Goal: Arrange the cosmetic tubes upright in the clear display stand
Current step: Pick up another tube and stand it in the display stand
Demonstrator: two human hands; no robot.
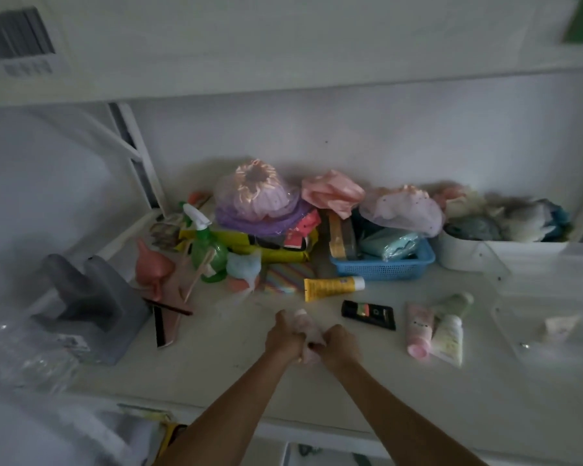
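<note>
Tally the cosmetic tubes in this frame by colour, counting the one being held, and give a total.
Yellow tube: 1
Black tube: 1
Pink: 2, the pink tube lying flat and the held pink tube, gripped by the left hand and right hand
White tube: 1
Pale green tube: 1
Total: 6

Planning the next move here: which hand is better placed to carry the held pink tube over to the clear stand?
Probably the right hand. Both hands grip the pink tube, but the clear stand sits on the right, beyond the lying tubes; the left hand would have to cross over.
</note>
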